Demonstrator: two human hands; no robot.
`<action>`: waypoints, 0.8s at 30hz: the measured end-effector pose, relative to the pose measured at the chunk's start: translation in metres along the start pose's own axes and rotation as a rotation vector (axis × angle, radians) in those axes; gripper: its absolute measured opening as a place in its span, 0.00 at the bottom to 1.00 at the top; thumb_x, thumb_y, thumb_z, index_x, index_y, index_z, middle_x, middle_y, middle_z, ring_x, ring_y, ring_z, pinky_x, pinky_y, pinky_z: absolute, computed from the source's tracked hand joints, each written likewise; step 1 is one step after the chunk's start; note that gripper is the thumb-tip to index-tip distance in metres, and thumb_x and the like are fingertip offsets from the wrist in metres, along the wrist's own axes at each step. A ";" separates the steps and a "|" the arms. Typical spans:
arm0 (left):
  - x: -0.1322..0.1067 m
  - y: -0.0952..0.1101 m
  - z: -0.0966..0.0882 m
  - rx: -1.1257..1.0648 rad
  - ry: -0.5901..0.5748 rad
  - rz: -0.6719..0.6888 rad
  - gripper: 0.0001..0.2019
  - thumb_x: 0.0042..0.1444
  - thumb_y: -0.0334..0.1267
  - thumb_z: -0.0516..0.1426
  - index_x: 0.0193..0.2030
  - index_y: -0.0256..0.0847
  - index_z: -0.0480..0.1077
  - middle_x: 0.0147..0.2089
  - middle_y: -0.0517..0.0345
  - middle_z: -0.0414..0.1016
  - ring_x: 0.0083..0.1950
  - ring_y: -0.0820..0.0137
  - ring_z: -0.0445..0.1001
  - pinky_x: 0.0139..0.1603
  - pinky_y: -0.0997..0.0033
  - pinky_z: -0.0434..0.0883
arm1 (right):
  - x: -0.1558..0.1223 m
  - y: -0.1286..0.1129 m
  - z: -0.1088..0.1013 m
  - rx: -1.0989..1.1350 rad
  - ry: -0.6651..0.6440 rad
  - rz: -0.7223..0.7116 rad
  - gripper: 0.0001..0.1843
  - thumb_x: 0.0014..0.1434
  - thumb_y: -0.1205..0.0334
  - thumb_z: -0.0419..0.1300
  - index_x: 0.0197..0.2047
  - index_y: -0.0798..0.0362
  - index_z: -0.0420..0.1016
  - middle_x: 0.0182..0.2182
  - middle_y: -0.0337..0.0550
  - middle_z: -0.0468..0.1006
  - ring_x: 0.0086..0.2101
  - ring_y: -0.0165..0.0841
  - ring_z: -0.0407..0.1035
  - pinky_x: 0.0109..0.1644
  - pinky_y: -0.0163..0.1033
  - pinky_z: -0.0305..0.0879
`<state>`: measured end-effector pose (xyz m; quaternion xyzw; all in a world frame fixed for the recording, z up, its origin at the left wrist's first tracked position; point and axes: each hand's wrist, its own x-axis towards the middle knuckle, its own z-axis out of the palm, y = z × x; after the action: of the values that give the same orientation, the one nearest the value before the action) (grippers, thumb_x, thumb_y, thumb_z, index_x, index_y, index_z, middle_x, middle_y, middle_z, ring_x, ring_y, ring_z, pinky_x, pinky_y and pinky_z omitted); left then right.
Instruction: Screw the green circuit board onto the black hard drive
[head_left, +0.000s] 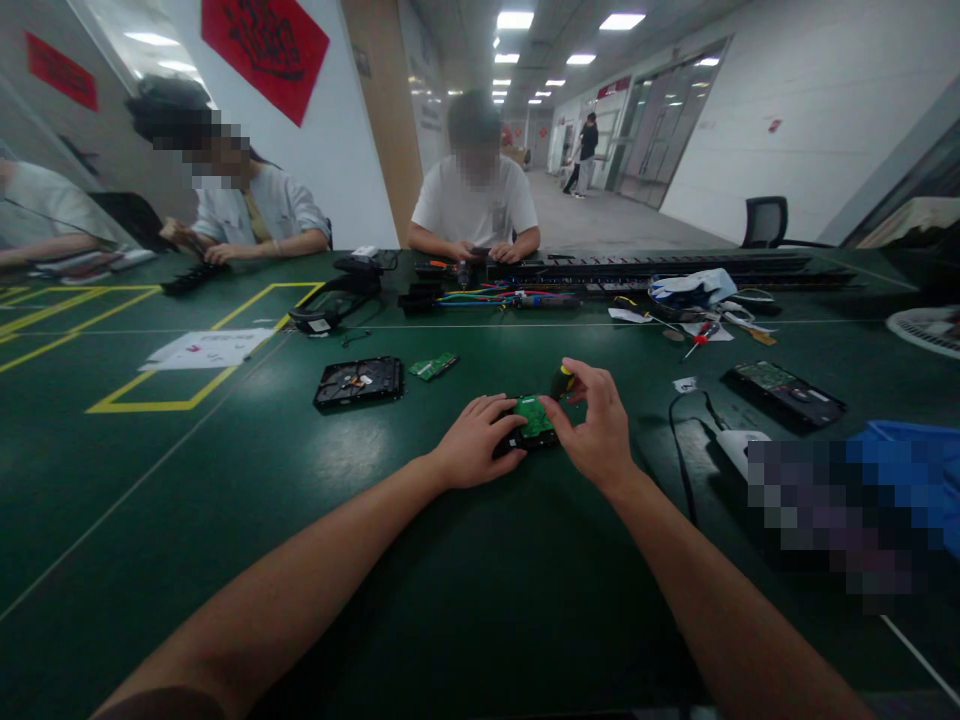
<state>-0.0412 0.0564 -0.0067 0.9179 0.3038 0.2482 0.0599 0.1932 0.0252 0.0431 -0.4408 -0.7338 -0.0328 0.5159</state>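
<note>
In front of me on the green table lies a hard drive with its green circuit board (534, 420) facing up. My left hand (480, 440) grips the drive's left side, fingers over its top edge and thumb along the near edge. A screwdriver with a yellow and black handle (561, 382) stands over the right part of the board, held in the fingers of my right hand (596, 425). Its tip is hidden behind my hand. Beyond my left hand are a loose green circuit board (433, 367) and a second hard drive (358, 383) without a board on top.
Another hard drive (784, 393) lies to the right, near a white device (742, 450) with a black strap. Cables (495, 298), dark rails and a red-handled screwdriver (703, 335) lie farther back. A white paper (210, 348) is at left. Several people sit across the table.
</note>
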 end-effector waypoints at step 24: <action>0.000 0.000 -0.001 0.002 0.006 0.010 0.26 0.65 0.48 0.64 0.67 0.46 0.70 0.73 0.43 0.67 0.76 0.45 0.63 0.75 0.35 0.62 | 0.000 0.002 0.001 0.014 -0.016 0.019 0.32 0.70 0.58 0.64 0.74 0.37 0.63 0.52 0.47 0.77 0.44 0.42 0.77 0.51 0.57 0.81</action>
<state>-0.0413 0.0559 -0.0057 0.9186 0.2997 0.2512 0.0569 0.1935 0.0267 0.0420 -0.4444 -0.7339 -0.0191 0.5133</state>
